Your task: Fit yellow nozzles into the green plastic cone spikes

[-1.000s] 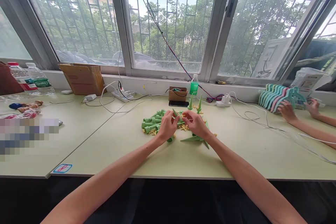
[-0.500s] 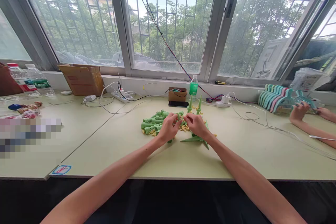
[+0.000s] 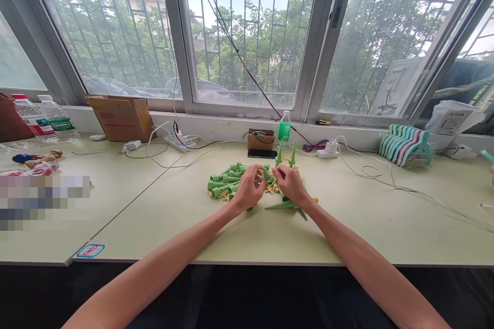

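My left hand (image 3: 250,186) is closed on a green plastic spike (image 3: 267,172), its point toward me between thumb and fingers. Just to the right, my right hand (image 3: 290,183) has its fingers pinched together; whatever they hold is hidden or too small to name. A pile of green tubular spikes (image 3: 222,180) lies left of and behind my left hand. Small yellow plastic pieces (image 3: 272,188) are scattered between and below my hands. Two green spikes (image 3: 293,152) stand upright behind my right hand, and more spikes (image 3: 281,205) lie beneath it.
Behind the pile are a black phone (image 3: 262,153), a small cardboard box (image 3: 261,140) and a green-labelled bottle (image 3: 284,127). Power strips (image 3: 181,142) and white cables (image 3: 389,175) run along the tabletop. Pastel hangers (image 3: 409,146) stand at right, with part of another person's hand (image 3: 493,177) at the edge.
My right hand has moved slightly right, away from my left, and the left fingers have loosened a little around the spike. The co-worker's hands have withdrawn rightward with a blue-green hanger.
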### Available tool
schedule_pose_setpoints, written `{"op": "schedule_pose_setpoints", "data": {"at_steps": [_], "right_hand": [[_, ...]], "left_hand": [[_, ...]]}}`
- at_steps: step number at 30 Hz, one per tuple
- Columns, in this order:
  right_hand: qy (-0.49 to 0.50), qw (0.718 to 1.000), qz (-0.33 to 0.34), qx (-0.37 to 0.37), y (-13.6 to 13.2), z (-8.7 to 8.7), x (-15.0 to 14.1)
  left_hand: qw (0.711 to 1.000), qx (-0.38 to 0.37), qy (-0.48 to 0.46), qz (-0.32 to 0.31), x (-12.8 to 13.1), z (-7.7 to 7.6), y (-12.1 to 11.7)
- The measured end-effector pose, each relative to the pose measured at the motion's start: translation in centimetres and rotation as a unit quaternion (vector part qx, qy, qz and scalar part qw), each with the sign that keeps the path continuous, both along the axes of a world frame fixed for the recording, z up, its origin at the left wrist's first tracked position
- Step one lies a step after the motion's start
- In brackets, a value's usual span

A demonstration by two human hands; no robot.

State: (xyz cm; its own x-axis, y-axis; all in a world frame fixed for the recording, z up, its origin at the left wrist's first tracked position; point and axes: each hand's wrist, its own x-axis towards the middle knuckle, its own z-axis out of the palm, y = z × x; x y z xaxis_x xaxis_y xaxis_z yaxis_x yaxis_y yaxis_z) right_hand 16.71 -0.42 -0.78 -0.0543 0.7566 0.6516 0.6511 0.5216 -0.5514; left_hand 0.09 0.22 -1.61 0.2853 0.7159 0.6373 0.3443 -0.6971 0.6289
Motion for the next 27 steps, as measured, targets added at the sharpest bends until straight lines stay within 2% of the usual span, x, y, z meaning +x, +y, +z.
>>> {"op": "schedule_pose_setpoints", "data": {"at_steps": [6,11,17,27], "right_hand": [[0.047,0.999,0.005,0.01,-0.34,0.28,0.16],[0.054,0.997,0.055,0.01,-0.69,0.53,0.04],[0.051,0.996,0.067,0.003,-0.65,0.47,0.03],[0.049,0.997,0.059,-0.002,-0.54,0.33,0.09]], "left_hand": [[0.997,-0.059,-0.019,0.035,-0.05,0.32,0.09],[0.995,-0.104,-0.011,0.001,-0.03,0.73,-0.25],[0.993,-0.107,-0.025,-0.04,-0.1,0.66,-0.39],[0.995,-0.093,-0.014,-0.035,-0.3,0.7,-0.51]]}}
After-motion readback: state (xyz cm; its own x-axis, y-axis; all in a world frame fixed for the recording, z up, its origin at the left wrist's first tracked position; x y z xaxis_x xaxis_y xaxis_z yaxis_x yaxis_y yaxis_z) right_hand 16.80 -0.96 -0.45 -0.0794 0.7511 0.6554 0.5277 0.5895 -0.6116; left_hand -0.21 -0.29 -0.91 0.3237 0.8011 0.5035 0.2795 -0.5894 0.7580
